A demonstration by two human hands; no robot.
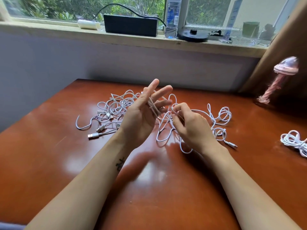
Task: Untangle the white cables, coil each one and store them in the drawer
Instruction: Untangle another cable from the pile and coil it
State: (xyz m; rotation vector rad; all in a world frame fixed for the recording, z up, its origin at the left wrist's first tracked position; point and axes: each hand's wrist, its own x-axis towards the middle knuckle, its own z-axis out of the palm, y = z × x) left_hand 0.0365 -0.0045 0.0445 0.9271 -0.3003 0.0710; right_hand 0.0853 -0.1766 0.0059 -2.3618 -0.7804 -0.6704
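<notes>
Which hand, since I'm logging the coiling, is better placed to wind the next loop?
Probably right: the right hand pinches the thin white cable; the left hand, fingers straight, carries its loops.

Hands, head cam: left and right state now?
Left hand: open, fingers straight, white cable looped across them.
Right hand: pinches the white cable.

glossy reddish-brown table (49, 163) beneath the left hand (139, 120) and right hand (192, 127). beyond them, a pale wall (66, 63) under a sill (49, 31) and daylit window (49, 9).
</notes>
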